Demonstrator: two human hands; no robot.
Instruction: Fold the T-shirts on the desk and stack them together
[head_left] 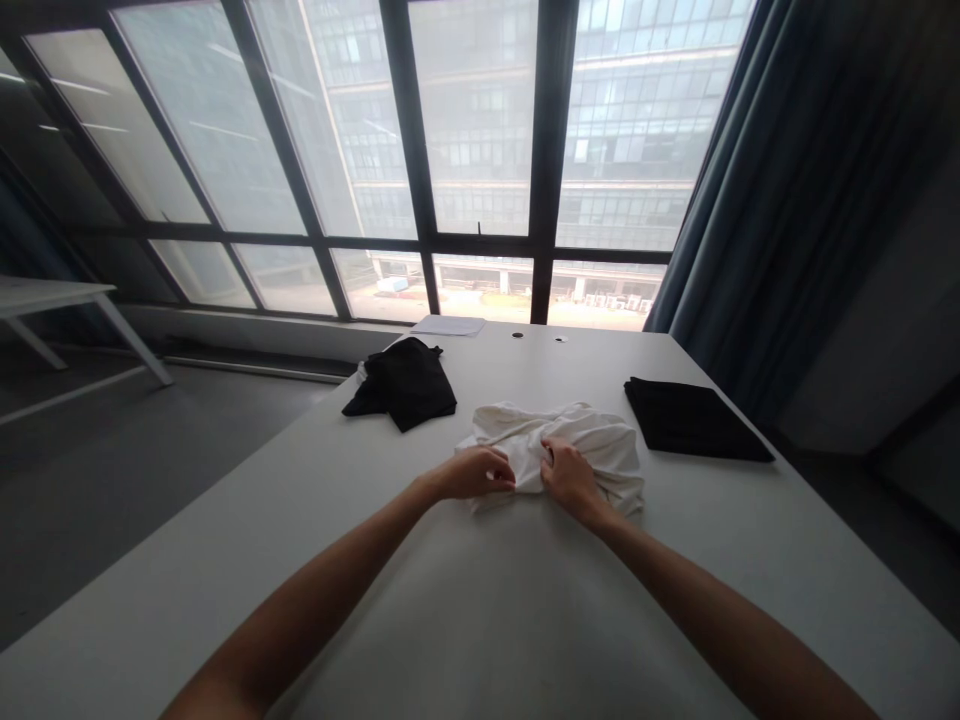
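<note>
Fingers (502, 482) of the left hand (472, 472) are bent and nearly closed, tips pinching the near edge of a white cloth (600, 440). We record the right hand (571, 480) likewise curled, thumb close to the forefinger, with a fold of the same cloth in its grasp.

Surroundings, by size. We see a dark-framed window (480, 120) across the top of the frame, with a pale building beyond the glass. A white table (225, 560) fills most of the lower half. A blue curtain (780, 190) hangs at upper right. At the left edge we note part of a second table (52, 292), white-legged, standing well apart.

The white cloth lies rumpled just right of centre, with raised folds. Right of it, apart, we find a black folded cloth (697, 420), flat and squared. Left of it, also apart, a black rumpled cloth (409, 382) lies with uneven corners. Above centre, white paper (448, 326) rests at the table's far edge; to its right, a small dark disc (517, 335).
</note>
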